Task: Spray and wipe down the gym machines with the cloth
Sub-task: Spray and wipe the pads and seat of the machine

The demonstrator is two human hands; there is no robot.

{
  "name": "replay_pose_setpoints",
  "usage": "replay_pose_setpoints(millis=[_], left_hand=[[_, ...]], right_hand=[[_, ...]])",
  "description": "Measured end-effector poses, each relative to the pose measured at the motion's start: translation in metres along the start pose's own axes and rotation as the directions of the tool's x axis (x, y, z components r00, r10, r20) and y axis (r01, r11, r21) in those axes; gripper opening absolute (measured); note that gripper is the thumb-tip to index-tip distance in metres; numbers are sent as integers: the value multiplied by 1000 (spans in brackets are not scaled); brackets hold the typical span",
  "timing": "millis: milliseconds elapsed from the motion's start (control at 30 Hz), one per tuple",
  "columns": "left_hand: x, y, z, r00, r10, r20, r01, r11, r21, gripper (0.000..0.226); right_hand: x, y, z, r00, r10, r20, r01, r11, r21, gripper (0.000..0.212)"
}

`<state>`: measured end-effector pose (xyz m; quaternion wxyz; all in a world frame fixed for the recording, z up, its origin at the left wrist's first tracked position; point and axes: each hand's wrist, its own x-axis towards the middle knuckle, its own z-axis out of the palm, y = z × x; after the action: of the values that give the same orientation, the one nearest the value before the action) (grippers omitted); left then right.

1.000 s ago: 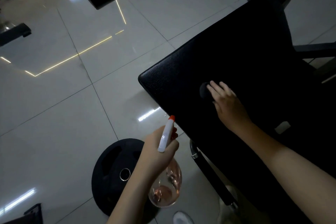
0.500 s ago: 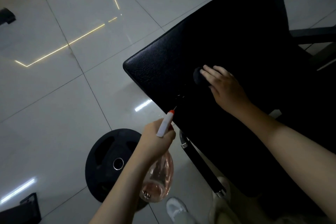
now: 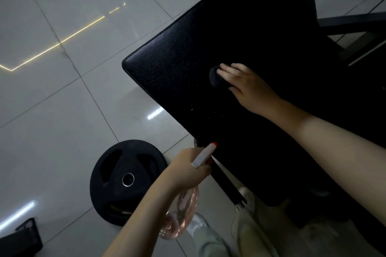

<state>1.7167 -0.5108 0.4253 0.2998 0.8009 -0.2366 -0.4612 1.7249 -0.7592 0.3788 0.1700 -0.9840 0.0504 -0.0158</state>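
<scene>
Drawn back toward the body since half a second ago, with the left hand (image 3: 188,171) and the spray bottle (image 3: 181,214): more gap now between the red nozzle and the cloth (image 3: 214,77). Almost no change in the cloth's place on the black pad (image 3: 177,58).

Gripping the bottle with the left hand, fingers curled round the neck below the white head. Pointing the red tip up and to the right, just beside the near edge of the pad. Hanging below the hand with the clear round body, a little pinkish liquid inside.

Pressing the dark cloth onto the pad with the right hand (image 3: 248,85), palm down, fingers straight and laid flat over it. Showing only a rounded part of the cloth past the fingertips. Lying somewhat in from the pad's left corner, well apart from the bottle.

Lower down, on the pale glossy floor tiles (image 3: 52,121), a black weight plate (image 3: 117,190) lying flat, left of the left forearm. Under the pad's near edge, a black bar (image 3: 227,183) with a metal end. At the bottom, light trousers (image 3: 250,236) and a white shoe (image 3: 198,223).
</scene>
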Motion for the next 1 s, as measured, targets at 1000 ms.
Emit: replay_pose_setpoints(millis=[1000], left_hand=[[-16,-16,-39,965,-42,-259,3,989,-149,33]], right_hand=[[35,-80,48,877,274,-395,-199,955,221,50]])
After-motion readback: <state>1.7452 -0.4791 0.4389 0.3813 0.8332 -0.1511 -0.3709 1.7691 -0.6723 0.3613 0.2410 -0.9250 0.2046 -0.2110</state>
